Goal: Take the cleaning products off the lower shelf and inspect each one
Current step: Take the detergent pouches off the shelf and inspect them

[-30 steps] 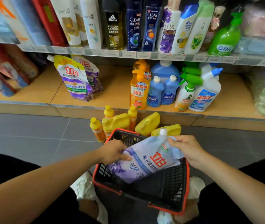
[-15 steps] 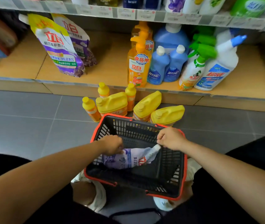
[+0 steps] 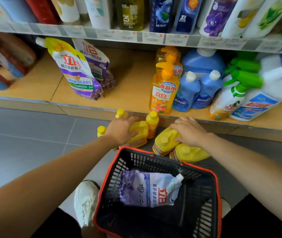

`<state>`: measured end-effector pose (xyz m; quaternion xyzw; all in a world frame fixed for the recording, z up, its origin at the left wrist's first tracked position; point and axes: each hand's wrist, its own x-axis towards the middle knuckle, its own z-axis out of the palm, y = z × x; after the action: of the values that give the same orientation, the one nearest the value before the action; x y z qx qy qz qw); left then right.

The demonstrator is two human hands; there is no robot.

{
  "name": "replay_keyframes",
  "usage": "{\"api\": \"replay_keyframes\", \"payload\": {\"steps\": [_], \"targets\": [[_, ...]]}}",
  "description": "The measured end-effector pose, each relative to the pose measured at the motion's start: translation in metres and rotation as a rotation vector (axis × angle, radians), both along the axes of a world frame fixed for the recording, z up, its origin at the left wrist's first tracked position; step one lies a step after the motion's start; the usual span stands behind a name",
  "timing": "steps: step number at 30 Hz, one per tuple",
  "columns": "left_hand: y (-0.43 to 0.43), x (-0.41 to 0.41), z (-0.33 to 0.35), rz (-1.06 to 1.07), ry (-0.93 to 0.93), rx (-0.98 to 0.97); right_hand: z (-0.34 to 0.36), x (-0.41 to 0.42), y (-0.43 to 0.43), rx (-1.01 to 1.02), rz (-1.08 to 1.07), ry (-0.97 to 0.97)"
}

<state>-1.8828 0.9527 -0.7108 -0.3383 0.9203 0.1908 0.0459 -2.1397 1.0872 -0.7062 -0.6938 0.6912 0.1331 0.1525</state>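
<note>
Grey floor tiles are seen below a wooden lower shelf (image 3: 133, 93), on which two purple pouches (image 3: 75, 74), an orange pump bottle (image 3: 163, 93) and blue bottles (image 3: 186, 95) are stood, all beyond the fingertips of both hands. Nearer, on the floor, a yellow jug (image 3: 139, 134) is covered by the left hand (image 3: 120, 133), whose fingers are spread and laid flat over its top, the thumb set against its near side. A second yellow jug (image 3: 162, 143) is touched by the right hand (image 3: 190, 133); the fingers are draped over its shoulder, but whether it is clasped cannot be told. A third jug (image 3: 190, 154) lies just under that wrist. Both forearms are stretched forward, palms turned down. Behind the hands, a lavender pouch (image 3: 150, 188) is lying flat in the red-rimmed basket (image 3: 216, 186). Half a second ago this pouch was held by both hands inside the basket; it has since been released, and the hands have been moved out to the jugs.
</note>
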Motion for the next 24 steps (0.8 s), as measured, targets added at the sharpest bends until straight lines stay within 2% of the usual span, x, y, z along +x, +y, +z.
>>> {"api": "replay_keyframes", "payload": {"steps": [2,6,9,17,21,24], "targets": [[-0.010,-0.005,-0.008,-0.011,-0.123,0.072,0.003,-0.005,-0.016,0.083,0.041,0.006],[-0.023,-0.018,-0.006,0.022,-0.090,0.197,0.010,-0.011,-0.031,0.220,0.070,0.035],[-0.023,-0.013,0.003,0.013,-0.090,0.264,0.013,-0.012,-0.024,0.259,0.031,-0.047],[-0.030,0.013,0.116,0.019,0.028,0.361,0.102,-0.031,-0.010,0.115,-0.046,-0.099],[-0.029,0.025,0.175,0.136,0.219,0.419,0.145,-0.023,-0.007,-0.007,-0.129,-0.156],[-0.033,0.032,0.208,0.178,0.326,0.345,0.176,-0.017,-0.008,-0.119,-0.184,-0.213]]}}
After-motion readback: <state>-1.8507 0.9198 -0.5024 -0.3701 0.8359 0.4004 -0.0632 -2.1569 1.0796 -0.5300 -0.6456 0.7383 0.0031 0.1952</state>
